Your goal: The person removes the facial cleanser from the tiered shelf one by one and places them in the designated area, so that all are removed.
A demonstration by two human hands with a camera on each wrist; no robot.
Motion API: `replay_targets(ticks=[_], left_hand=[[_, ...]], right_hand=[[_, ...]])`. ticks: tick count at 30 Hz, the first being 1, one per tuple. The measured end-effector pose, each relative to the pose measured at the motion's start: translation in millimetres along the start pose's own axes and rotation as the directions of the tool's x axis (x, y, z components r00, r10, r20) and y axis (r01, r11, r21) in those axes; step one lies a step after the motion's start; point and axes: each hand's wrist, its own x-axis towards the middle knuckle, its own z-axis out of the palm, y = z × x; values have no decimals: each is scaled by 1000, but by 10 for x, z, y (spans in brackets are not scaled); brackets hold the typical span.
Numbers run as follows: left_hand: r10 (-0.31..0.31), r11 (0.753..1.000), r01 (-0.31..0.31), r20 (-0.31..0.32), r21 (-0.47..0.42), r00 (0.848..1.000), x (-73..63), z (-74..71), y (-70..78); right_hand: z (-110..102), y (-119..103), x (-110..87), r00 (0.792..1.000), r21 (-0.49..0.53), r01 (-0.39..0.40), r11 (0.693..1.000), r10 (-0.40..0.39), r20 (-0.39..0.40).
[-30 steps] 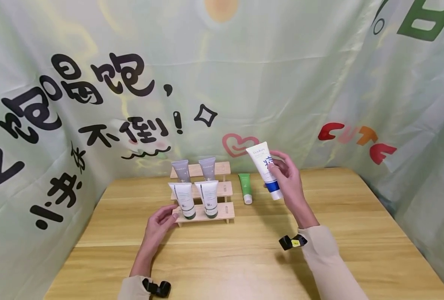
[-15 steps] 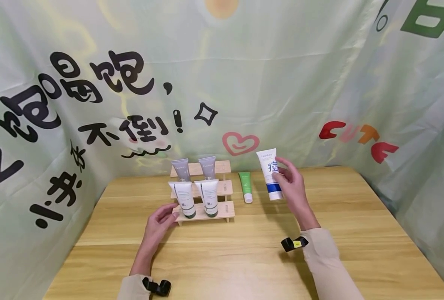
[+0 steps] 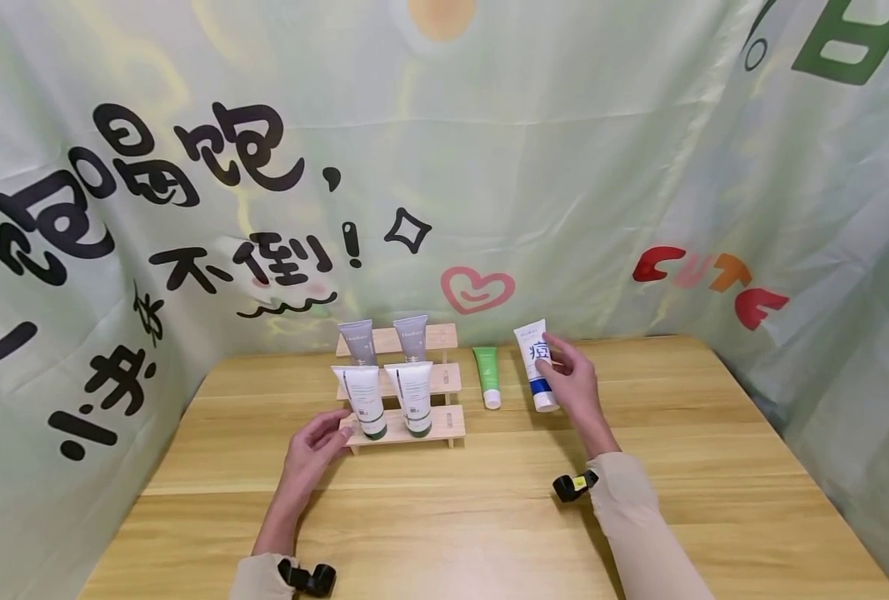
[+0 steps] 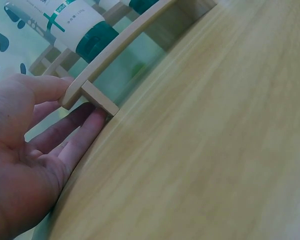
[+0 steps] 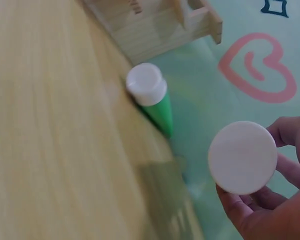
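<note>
R hand [image 3: 575, 379] grips blue-banded wht tube [image 3: 532, 360], cap end down, just R of green tube [image 3: 486, 371] lying on table [image 3: 444, 517]. L hand [image 3: 312, 452] pinches front L corner of wooden rack [image 3: 446, 423].

Beige sleeves [image 3: 650, 525]; black wrist cameras [image 3: 321, 580], one per arm; yellow label [image 3: 580, 482] on right one

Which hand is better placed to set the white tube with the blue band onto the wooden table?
Probably the right hand: it holds this white tube above the table, near the green tube with a white cap. The left hand holds the pale wooden three-step stand, farther away.
</note>
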Motion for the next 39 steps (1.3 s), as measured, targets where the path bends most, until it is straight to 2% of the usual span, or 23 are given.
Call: replay_targets(ticks=[6,14,22,28,33,39], left_hand=[[-3,1000,3,2,-1,1000,-6,-1,11],[-1,1000,1,10,-6,1000,-19,1,13],[10,999,-9,14,-33,1000,4,-10,7],[17,998,-16,21,-53,1000,5,-22,0],[24,999,-23,21,-48,1000,-3,-25,-5],[31,998,-29,26,-48,999,3,-20,1]], right_hand=[[5,89,35,996,-68,-72,995,75,41],[7,104,47,989,-153,-93,984,108,96],[40,118,61,991,-252,-72,965,99,95],[59,146,68,993,-343,-3,939,43,109],[68,180,65,991,-340,9,940,37,130],[53,197,57,995,-292,-34,956,60,81]])
